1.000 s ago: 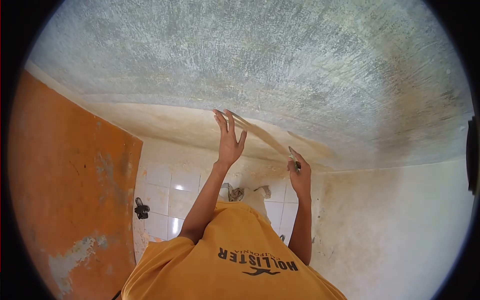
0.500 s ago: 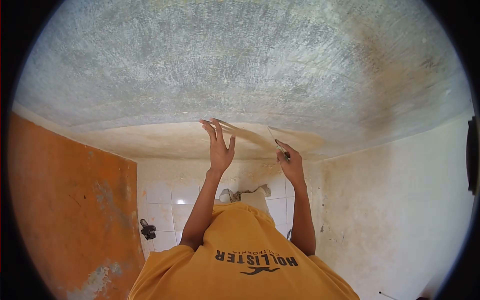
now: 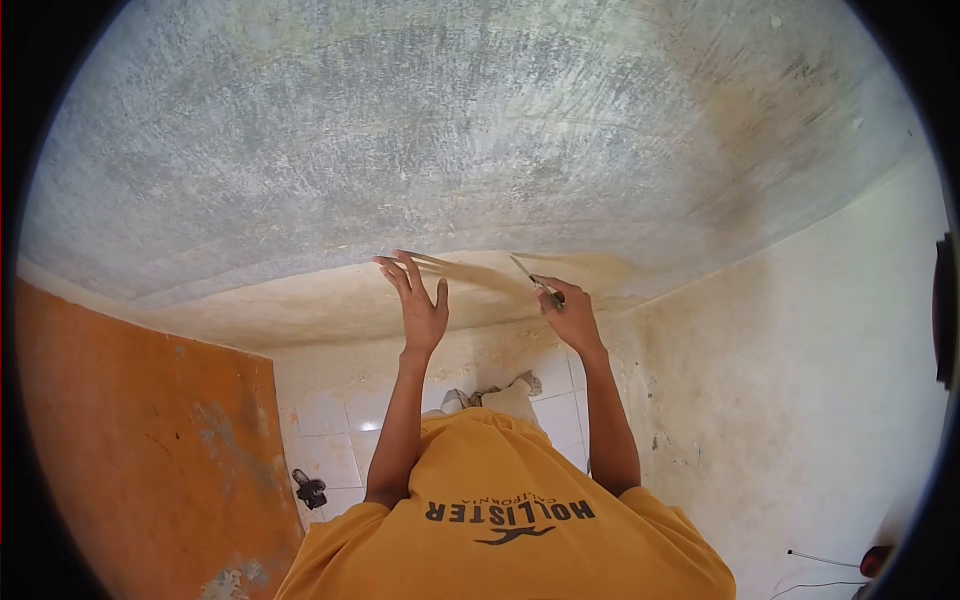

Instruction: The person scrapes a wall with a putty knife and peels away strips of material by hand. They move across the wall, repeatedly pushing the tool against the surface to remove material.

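Observation:
My left hand (image 3: 424, 318) is raised to the wall (image 3: 430, 150) in front of me, fingers spread and fingertips right at its surface. It holds nothing. To its right, my right hand (image 3: 574, 318) is closed around the handle of a thin-bladed scraper (image 3: 523, 268). The narrow blade leans up and to the left, its tip right at the wall by the line where grey-blue gives way to cream. Both hands cast long shadows across the cream band. Fingers hide most of the scraper's handle.
An orange wall (image 3: 150, 430) with peeling patches stands at the left, a stained pale wall (image 3: 770, 400) at the right. White floor tiles (image 3: 325, 415) lie below. A dark object (image 3: 310, 488) is on the floor at left. A red-and-black item (image 3: 876, 562) sits lower right.
Both hands have shifted a little to the left in view. The scraper's blade now leans further left and shows more clearly. My left hand's fingers stay spread at the wall.

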`<action>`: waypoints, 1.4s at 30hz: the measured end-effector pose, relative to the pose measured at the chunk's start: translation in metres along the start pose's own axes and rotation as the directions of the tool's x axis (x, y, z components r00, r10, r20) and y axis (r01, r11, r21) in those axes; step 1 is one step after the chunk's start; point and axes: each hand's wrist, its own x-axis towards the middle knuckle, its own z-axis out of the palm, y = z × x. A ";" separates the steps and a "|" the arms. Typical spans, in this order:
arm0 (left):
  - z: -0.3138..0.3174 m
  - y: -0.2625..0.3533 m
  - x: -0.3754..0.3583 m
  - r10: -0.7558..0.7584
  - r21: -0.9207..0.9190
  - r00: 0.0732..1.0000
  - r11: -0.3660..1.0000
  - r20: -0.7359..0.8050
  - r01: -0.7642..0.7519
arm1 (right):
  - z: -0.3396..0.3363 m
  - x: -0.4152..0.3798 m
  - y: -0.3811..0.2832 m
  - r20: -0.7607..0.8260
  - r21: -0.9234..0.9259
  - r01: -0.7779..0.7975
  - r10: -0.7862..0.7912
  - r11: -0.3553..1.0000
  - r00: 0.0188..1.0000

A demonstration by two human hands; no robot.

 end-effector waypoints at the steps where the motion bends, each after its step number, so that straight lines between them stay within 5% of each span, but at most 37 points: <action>1: 0.000 0.000 0.002 0.018 0.007 1.000 1.000 -0.005 -0.018 | -0.002 0.001 -0.004 -0.005 -0.026 -0.006 0.006 1.000 1.000; 12: 0.002 0.001 0.000 0.049 0.018 0.998 0.999 -0.042 -0.048 | 0.003 0.015 0.004 0.045 -0.095 0.073 -0.069 0.993 0.997; 15: 0.005 0.005 0.001 0.065 0.039 0.996 0.997 -0.066 -0.063 | -0.022 0.016 -0.006 0.072 -0.135 -0.021 0.030 0.991 0.997; 18: 0.004 0.006 0.001 0.046 0.030 0.997 0.999 -0.066 -0.044 | -0.016 0.020 0.001 0.030 -0.089 0.109 -0.107 0.990 0.994; 21: 0.007 0.004 0.001 0.079 0.059 0.993 0.996 -0.084 -0.074 | 0.002 0.021 -0.018 0.170 -0.238 -0.030 0.073 0.971 0.983; 24: -0.001 0.007 0.000 0.000 -0.010 1.000 1.000 -0.022 0.000 | -0.012 0.010 -0.034 0.048 -0.058 0.112 -0.109 0.992 0.993; 30: 0.002 0.006 0.002 -0.022 -0.069 1.000 0.997 -0.018 0.020 | -0.021 0.017 -0.031 0.108 -0.170 0.066 -0.048 0.983 0.993; 33: 0.001 0.005 0.001 -0.019 -0.040 1.000 0.999 -0.015 0.019 | -0.037 0.014 -0.029 0.008 -0.108 0.104 -0.104 0.989 0.995; 36: 0.002 0.007 0.001 -0.027 -0.080 1.000 0.996 -0.013 0.026 | -0.019 0.026 -0.021 0.147 -0.211 0.014 0.017 0.977 0.989; 42: 0.003 0.008 0.001 -0.021 0.015 1.000 1.000 -0.022 0.021 | -0.043 0.009 -0.037 0.014 -0.137 0.015 -0.013 0.991 1.000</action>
